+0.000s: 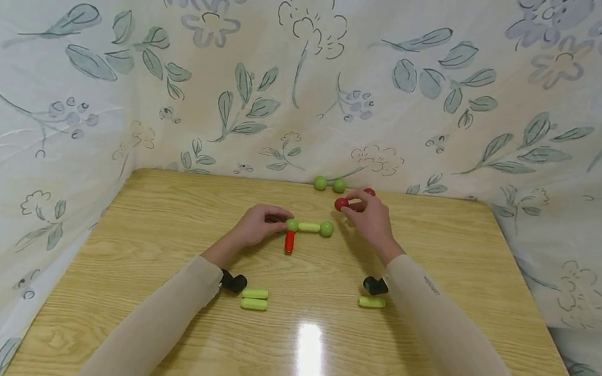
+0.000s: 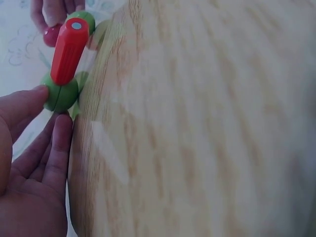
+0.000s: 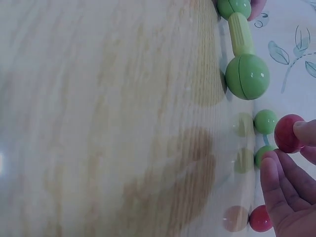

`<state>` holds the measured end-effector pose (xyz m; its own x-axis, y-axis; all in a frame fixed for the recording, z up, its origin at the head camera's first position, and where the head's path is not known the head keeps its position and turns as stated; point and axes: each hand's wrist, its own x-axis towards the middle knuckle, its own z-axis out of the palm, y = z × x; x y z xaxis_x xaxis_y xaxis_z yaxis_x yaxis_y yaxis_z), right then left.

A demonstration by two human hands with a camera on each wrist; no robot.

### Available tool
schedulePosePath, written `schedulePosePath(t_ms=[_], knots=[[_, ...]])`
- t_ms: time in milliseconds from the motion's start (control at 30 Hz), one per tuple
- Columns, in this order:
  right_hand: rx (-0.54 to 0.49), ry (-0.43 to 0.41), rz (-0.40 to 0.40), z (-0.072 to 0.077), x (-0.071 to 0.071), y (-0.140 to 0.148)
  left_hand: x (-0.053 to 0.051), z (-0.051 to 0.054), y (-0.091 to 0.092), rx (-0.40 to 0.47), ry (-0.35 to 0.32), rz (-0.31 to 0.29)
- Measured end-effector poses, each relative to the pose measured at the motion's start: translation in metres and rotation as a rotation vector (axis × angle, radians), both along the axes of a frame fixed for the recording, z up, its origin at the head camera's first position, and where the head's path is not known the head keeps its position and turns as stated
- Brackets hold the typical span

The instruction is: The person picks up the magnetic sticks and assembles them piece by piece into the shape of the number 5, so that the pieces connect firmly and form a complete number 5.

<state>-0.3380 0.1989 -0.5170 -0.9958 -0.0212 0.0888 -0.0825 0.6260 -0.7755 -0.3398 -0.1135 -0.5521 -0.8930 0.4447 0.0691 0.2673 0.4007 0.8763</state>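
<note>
My left hand (image 1: 257,227) pinches a green ball (image 2: 61,95) between thumb and fingers. From that ball a red stick (image 1: 289,242) points toward the near side, and a yellow-green stick (image 1: 309,228) runs right to a second green ball (image 1: 326,229). The joined piece lies low over the table. In my right hand (image 1: 373,220), thumb and fingertips hold a red ball (image 3: 288,133), just right of and beyond the joined piece and apart from it. In the right wrist view, fingers partly cover one loose green ball (image 3: 264,155) behind.
Two loose green balls (image 1: 320,183) and another red ball (image 1: 370,192) sit at the table's back edge by the floral cloth (image 1: 304,85). Nearer are black bent pieces (image 1: 234,281), two yellow-green sticks (image 1: 254,304) at left and one stick (image 1: 371,303) under the right forearm's side.
</note>
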Motion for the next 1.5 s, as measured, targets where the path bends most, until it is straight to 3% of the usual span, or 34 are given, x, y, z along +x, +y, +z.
schedulePosePath(t_ms=[467,967,1500], knots=[[-0.047,0.028,0.009,0.011,0.022,-0.002,0.002,0.001,0.001,-0.006,0.012,0.007],[-0.094,-0.007,0.067,0.014,0.043,-0.009,0.002,0.001,0.001,-0.022,0.012,0.011],[-0.182,-0.091,0.126,0.001,0.068,-0.023,0.001,-0.001,0.002,-0.036,0.002,0.013]])
